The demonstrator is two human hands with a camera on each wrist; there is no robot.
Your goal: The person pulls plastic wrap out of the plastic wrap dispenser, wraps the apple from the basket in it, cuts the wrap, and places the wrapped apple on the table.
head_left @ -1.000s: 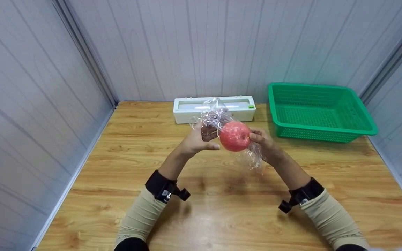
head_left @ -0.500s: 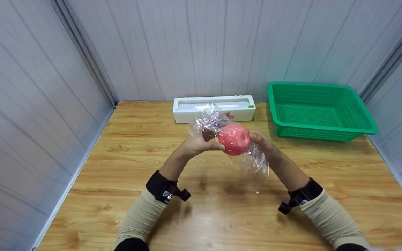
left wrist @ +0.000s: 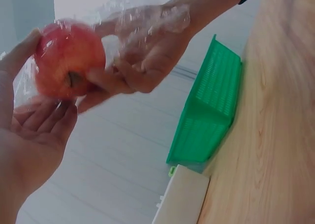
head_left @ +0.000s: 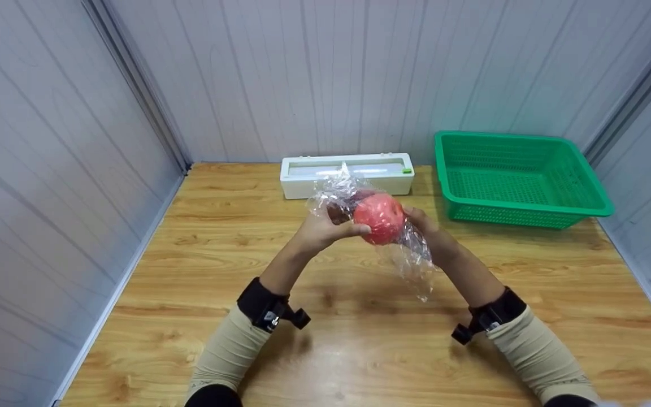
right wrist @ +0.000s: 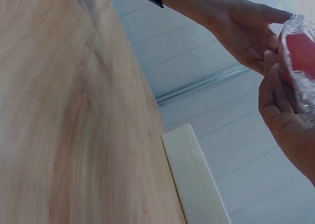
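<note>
A red apple (head_left: 379,219), partly covered in clear plastic wrap (head_left: 416,265), is held up off the table between both hands. My left hand (head_left: 322,230) grips its left side, the thumb on the near face and the fingers beneath, as the left wrist view shows on the apple (left wrist: 64,51). From the other side my right hand (head_left: 435,237) holds the apple, its fingertips curled against the skin near the stem hollow. Loose wrap bunches over the left fingers and trails below the right hand. In the right wrist view, crinkled wrap (right wrist: 306,88) covers part of the apple.
Behind the hands, a white cling film dispenser box (head_left: 354,185) with a green slider stands by the back wall. A green plastic basket (head_left: 529,210) sits at the back right. Wall panels enclose the wooden table (head_left: 235,237) at left, back and right.
The left thumb has come onto the apple's near face. The apple has turned slightly, and the right thumb has slid back to its upper right edge. The loose wrap under the right hand hangs lower.
</note>
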